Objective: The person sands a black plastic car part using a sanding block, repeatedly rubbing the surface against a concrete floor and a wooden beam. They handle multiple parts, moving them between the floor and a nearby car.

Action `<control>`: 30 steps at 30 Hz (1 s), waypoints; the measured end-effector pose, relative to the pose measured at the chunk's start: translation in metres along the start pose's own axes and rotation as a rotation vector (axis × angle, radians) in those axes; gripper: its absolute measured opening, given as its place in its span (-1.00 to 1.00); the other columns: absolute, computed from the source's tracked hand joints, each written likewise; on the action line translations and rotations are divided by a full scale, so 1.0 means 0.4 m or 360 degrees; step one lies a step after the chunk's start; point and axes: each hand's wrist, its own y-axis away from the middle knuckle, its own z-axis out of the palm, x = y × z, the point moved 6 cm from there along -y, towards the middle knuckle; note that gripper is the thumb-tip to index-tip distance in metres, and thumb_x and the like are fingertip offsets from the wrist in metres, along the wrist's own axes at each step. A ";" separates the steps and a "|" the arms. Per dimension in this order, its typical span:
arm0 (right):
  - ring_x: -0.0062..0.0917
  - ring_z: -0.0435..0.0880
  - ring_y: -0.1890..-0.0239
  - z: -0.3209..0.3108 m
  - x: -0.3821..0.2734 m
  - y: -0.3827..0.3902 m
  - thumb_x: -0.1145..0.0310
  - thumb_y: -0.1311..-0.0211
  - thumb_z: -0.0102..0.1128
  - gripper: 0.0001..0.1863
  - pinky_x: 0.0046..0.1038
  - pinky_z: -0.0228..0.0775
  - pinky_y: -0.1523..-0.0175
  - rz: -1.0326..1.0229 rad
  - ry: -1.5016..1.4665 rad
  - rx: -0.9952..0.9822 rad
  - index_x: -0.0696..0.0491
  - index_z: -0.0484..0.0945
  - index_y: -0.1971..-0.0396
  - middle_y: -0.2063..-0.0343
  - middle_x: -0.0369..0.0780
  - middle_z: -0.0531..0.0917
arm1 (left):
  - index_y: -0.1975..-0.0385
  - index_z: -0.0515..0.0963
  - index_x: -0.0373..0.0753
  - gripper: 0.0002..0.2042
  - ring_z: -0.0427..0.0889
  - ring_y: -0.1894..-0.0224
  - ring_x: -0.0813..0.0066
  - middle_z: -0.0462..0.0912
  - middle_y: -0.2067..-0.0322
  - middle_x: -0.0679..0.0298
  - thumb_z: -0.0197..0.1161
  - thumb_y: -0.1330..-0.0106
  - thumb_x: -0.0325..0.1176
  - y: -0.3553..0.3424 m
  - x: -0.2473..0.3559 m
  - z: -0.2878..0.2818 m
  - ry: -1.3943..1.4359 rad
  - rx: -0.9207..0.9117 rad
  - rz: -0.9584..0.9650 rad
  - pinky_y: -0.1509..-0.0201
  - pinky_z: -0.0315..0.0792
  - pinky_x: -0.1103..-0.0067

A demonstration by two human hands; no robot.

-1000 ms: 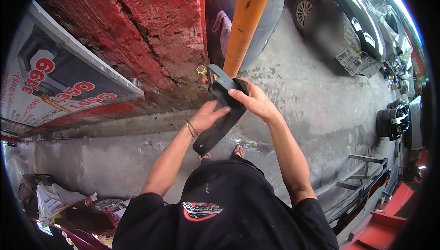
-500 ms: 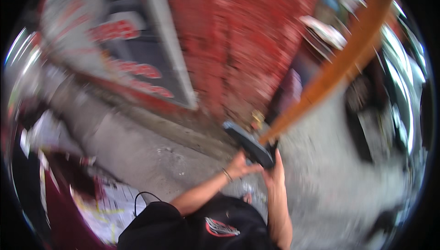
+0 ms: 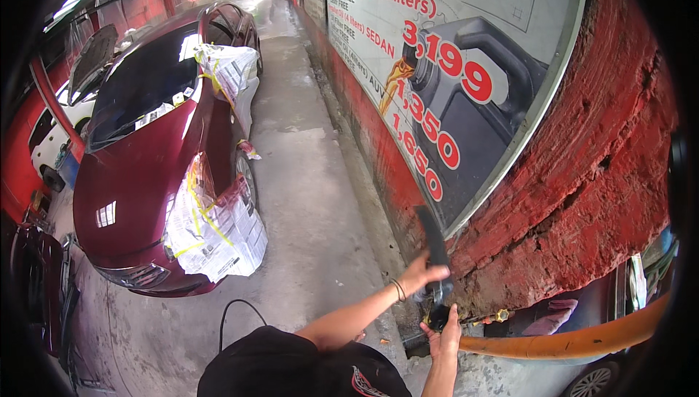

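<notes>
In front of me is a long, flat, dark tool (image 3: 432,240) whose exact kind I cannot make out. It is tilted, its far end near the foot of the red wall. My left hand (image 3: 421,274), a thin band at its wrist, is closed around the middle of it. Lower down, my right hand (image 3: 443,333) grips a black rounded part (image 3: 438,316) at the near end. Between the hands shows a paler, shiny stretch, partly blurred. My fingers cover some of the tool.
A maroon car (image 3: 142,186) with paper masking (image 3: 222,229) taped on it stands left. A framed sign (image 3: 510,40) hangs on the rough red wall (image 3: 575,200) at right. An orange post (image 3: 568,340) crosses the lower right, near a yellow valve knob (image 3: 502,315).
My view has swung left, bringing the maroon car fully into sight. Both hands still hold the dark tool, which now points away along the wall; my left hand has moved farther up it.
</notes>
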 end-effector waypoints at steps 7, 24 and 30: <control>-0.14 0.42 -0.43 0.088 -0.098 0.026 0.24 -0.62 0.06 -0.41 -0.17 0.14 -0.55 -0.1271 0.1187 -0.0269 0.20 0.25 -0.49 -0.37 0.07 0.44 | -0.14 0.61 -0.14 -0.24 0.71 0.11 0.52 0.74 0.07 0.34 0.27 -0.28 0.46 0.043 -0.029 -0.020 0.0690 0.0088 -0.0853 0.08 0.58 0.48; 0.10 0.50 -0.12 0.021 -0.047 0.113 0.29 -0.33 0.38 -0.08 0.01 0.40 -0.23 -0.1344 0.2174 0.0584 0.36 0.06 -0.51 -0.18 0.17 0.45 | 0.32 0.70 -0.26 -0.34 0.55 0.43 0.51 0.66 0.41 0.35 0.24 -0.38 0.38 0.095 -0.307 0.145 0.0188 0.0430 -0.1226 0.34 0.44 0.43; 0.17 0.45 -0.22 0.022 -0.076 0.114 0.36 -0.33 0.37 -0.04 0.03 0.34 -0.34 -0.1548 0.2063 0.0309 0.31 -0.01 -0.56 -0.24 0.24 0.40 | 0.21 0.74 -0.36 -0.24 0.65 0.29 0.41 0.73 0.31 0.23 0.20 -0.36 0.43 0.044 -0.370 0.151 0.0409 0.0490 -0.1042 0.17 0.53 0.39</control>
